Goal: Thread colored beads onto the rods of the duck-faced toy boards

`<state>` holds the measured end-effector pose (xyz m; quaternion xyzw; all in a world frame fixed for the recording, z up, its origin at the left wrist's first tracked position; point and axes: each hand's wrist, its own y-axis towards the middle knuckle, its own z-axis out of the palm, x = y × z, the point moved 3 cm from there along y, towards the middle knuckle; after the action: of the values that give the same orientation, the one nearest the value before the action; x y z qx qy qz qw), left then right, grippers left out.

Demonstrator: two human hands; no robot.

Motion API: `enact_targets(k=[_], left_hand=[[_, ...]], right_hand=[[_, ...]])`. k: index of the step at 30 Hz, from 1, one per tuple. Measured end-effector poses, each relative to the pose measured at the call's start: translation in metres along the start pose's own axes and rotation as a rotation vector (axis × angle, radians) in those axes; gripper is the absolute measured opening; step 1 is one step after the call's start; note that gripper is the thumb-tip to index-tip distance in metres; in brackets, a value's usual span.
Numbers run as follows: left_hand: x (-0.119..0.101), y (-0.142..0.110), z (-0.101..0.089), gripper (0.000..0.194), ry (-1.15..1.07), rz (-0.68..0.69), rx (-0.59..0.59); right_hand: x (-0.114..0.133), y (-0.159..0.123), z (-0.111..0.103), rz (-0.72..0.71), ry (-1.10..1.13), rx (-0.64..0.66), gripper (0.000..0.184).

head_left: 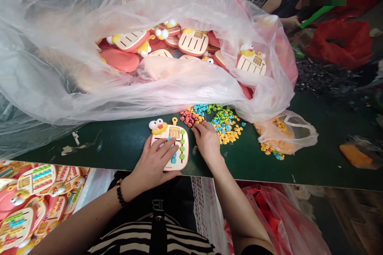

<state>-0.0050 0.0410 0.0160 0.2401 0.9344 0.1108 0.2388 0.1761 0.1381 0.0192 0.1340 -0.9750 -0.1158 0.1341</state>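
Note:
My left hand rests on a cream toy bead board with a yellow googly-eyed bird head, its fingers spread over the board's face. Some coloured pegs stand in its slots, green and blue among them. My right hand is just to the right of the board, fingertips down at a heap of small red plastic pieces. Whether those fingers hold a piece is hidden. Blue, green and yellow pieces lie in a mixed heap beside the red ones.
A large clear plastic bag of pink-and-cream toy parts lies on the dark green table. A small bag of yellow pieces sits to the right. Finished toys lie at lower left. A co-worker's hand holds a green handle.

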Motion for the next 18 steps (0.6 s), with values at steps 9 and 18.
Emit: enact_targets(k=[9,18], left_hand=[[-0.001,0.001,0.0,0.054,-0.016,-0.009,0.013],[0.0,0.001,0.001,0.057,-0.005,-0.013,0.005]], right_hand=[[0.0,0.007,-0.015,0.053,0.27,0.107,0.009],[0.01,-0.01,-0.005,0.361,1.359,0.365,0.024]])
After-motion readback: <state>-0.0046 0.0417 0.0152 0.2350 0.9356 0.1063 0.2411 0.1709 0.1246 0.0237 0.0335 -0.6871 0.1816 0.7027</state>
